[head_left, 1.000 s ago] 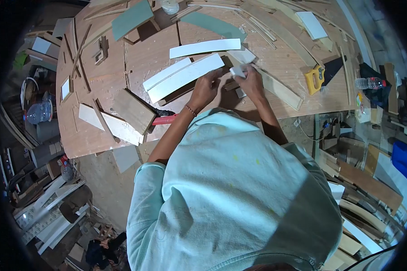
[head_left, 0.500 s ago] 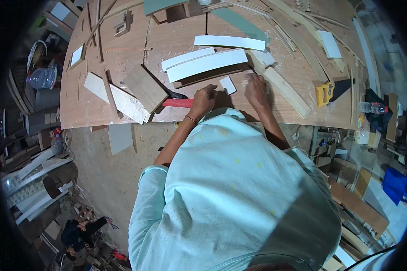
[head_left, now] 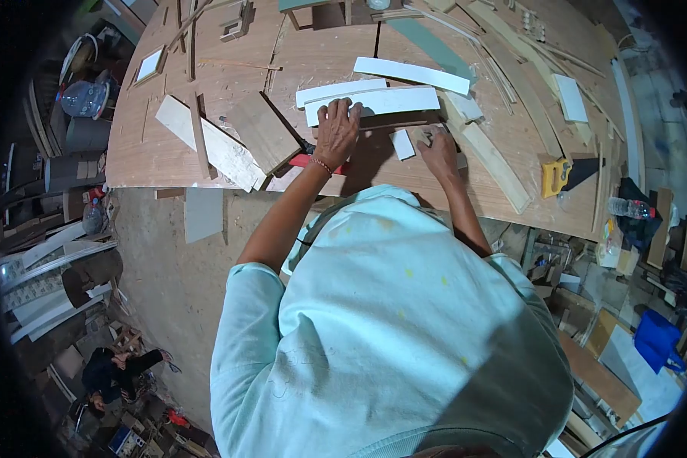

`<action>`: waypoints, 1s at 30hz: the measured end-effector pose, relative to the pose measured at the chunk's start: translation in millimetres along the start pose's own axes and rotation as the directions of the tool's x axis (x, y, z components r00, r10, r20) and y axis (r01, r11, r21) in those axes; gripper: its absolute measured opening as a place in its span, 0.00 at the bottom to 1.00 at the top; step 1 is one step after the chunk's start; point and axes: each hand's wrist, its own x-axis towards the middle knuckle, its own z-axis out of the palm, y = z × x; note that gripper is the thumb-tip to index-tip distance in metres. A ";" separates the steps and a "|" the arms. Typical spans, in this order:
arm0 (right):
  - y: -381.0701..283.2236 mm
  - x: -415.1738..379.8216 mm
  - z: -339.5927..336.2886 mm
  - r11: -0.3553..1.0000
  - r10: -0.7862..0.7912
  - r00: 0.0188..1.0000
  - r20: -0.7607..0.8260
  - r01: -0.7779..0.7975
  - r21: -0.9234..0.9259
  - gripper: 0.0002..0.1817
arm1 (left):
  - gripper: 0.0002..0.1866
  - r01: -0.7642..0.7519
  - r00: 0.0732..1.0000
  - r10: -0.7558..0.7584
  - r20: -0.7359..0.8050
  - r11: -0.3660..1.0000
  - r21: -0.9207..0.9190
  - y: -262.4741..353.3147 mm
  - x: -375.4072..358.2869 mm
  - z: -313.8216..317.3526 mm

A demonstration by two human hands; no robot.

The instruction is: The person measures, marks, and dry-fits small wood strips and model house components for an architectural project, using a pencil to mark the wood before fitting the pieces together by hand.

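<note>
My left hand [head_left: 338,136] is on the left end of a long white board [head_left: 393,101], its fingers bent over the face and the thumb hidden. A second white strip [head_left: 336,91] lies just behind this board, and brown wood shows under its front edge. My right hand [head_left: 440,156] rests low on the table with fingers curled together; whatever they pinch is too small to make out. Beside it lies a small white rectangular piece [head_left: 403,144]. Under my left wrist is a red object [head_left: 301,160], partly covered, next to a brown wood panel [head_left: 264,131].
Another white strip [head_left: 412,74] lies farther back. To the right are a pale wood plank [head_left: 496,168] and a yellow-handled saw [head_left: 556,177]. A white-faced board [head_left: 210,143] lies left. A person [head_left: 114,374] is low on the floor behind, among scraps.
My left hand has moved forward from near the red object onto the white board, which has turned slightly. My right hand stays close to the small white piece. The view has shifted a little.
</note>
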 end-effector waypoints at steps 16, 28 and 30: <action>-11.1 2.3 16.7 0.881 0.103 0.974 0.202 -0.184 0.436 0.16 | 0.14 -0.173 0.982 0.175 -0.068 0.985 0.026 -2.8 6.5 6.2; -43.5 32.9 44.9 0.912 -0.067 0.997 0.048 0.042 0.409 0.19 | 0.14 0.129 0.972 -0.103 -0.212 0.985 0.113 -80.8 32.8 -18.6; -56.0 35.5 43.6 0.902 -0.078 0.997 0.006 0.068 0.427 0.17 | 0.18 0.176 0.975 -0.155 -0.161 0.976 0.125 -89.8 27.4 -19.1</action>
